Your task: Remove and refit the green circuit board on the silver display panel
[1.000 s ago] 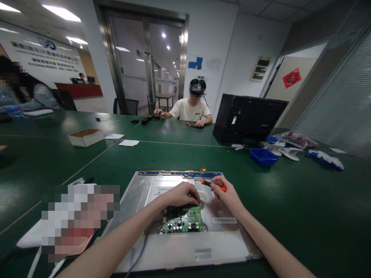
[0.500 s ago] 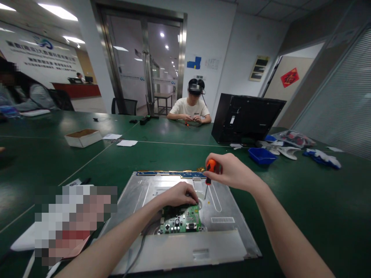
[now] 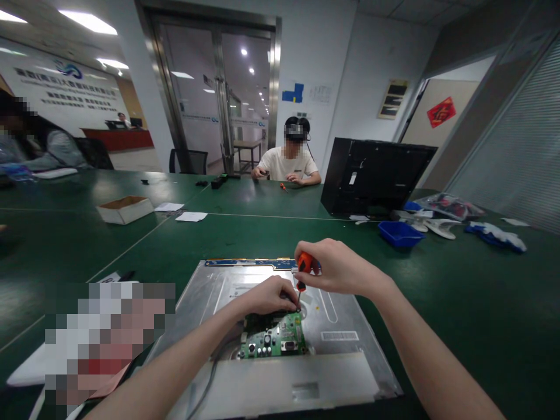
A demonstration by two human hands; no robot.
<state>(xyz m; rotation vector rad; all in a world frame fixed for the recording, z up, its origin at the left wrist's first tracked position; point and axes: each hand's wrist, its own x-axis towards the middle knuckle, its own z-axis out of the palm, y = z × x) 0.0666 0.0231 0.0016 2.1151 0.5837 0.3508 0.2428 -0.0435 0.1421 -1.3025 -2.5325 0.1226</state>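
My right hand (image 3: 335, 267) is closed round the handle of an orange and black screwdriver (image 3: 305, 263). Its shaft points down, and the tip meets the upper right corner of a green circuit board (image 3: 273, 337), close to my left fingertips. At that same corner my left hand (image 3: 273, 293) is closed in a pinch; whatever lies between its fingers is too small to make out. The board rests on the metal back of a display panel (image 3: 341, 318), which lies flat on the table. A blue circuit strip (image 3: 245, 263) runs along the panel's far edge, and a grey cable (image 3: 210, 379) crosses its lower left.
A black monitor (image 3: 376, 178) stands at the back right, near a blue tray (image 3: 400, 233) and gloves (image 3: 496, 235). An open cardboard box (image 3: 125, 210) sits left on the green table (image 3: 245, 233). Across it, another person (image 3: 289, 163) sits near a small screwdriver (image 3: 283, 186).
My right hand has moved left and down with the screwdriver, bringing its tip to the board's corner. My left hand stays in place. The person opposite has spread their hands apart.
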